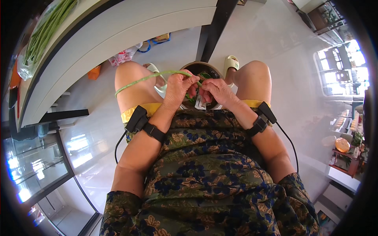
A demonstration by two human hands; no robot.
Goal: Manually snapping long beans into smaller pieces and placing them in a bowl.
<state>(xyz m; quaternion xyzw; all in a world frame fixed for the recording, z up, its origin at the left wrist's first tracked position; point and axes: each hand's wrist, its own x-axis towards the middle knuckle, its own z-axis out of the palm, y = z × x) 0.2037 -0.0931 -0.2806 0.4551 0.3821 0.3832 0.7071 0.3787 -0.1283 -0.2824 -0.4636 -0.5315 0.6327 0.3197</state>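
Note:
A long green yard-long bean (141, 79) runs from between my hands and curves out over my left knee. My left hand (182, 84) is closed around it near one end. At that same end, the fingertips of my right hand (216, 88) pinch the bean, almost touching the left fingers. Both hands are above a round bin (217, 69) that stands between my feet. Inside it lie some green scraps (205, 75) and a piece of white printed wrapper (200, 103); my hands hide part of the contents.
A white table (141, 22) with a dark leg (214, 35) is at the upper left. On its top lies a bunch of long beans (48, 32) in a clear plastic bag. Beneath are a red-and-white plastic bag (125, 56) and an orange item (94, 72).

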